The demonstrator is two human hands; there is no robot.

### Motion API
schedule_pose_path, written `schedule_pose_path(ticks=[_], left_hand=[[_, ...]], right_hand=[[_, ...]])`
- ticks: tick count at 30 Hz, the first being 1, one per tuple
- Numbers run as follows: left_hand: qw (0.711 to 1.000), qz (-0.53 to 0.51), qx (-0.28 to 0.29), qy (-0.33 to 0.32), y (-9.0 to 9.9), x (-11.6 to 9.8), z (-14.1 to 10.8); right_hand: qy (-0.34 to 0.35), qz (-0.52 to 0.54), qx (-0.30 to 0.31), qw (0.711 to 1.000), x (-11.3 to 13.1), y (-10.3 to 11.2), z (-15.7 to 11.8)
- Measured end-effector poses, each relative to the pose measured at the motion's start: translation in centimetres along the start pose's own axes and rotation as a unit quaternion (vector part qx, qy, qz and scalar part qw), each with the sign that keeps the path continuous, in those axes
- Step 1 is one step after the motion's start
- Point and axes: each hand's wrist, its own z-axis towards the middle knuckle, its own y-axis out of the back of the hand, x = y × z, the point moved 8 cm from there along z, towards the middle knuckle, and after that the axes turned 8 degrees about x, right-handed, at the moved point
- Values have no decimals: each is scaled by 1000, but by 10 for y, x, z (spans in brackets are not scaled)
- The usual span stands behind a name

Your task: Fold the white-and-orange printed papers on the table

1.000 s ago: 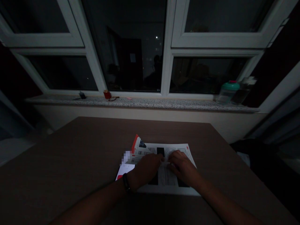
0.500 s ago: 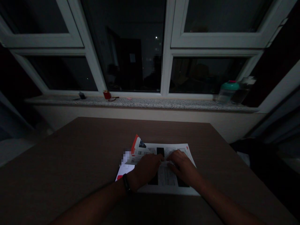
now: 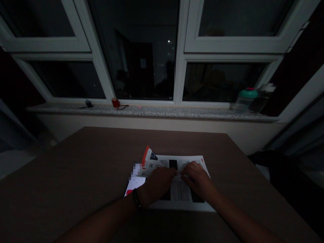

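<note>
Left hand, right hand, both grips pinched on one printed sheet, brown surface, granite windowsill, two bottles

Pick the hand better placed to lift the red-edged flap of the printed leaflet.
Left, probably: the left hand lies beside the red-edged flap of the printed leaflet; the right hand sits farther off.

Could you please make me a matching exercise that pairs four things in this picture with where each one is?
Things:
1. Black wristband
2. Teal-lidded bottle
3. Printed paper sheet
4. Small red object

Places:
A. On the windowsill, left of the middle
B. Around the left hand's wrist
C. Under both hands, with the right hand, on the brown table
D. At the right end of the speckled stone windowsill

Pairs: 1-B, 2-D, 3-C, 4-A
</note>
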Motion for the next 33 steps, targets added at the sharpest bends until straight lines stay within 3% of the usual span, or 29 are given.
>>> schedule_pose_path(ticks=[22, 28, 33], left_hand=[[999, 27, 21, -12, 5, -11, -2], [999, 21, 18, -18, 4, -12, -2], [999, 17, 9, -32, 3, -15, -3]], right_hand=[[-3, 23, 12, 1000, 7, 1, 0], [-18, -37, 17, 999, 0, -3, 1], [-15, -26, 15, 999, 3, 1, 1]])
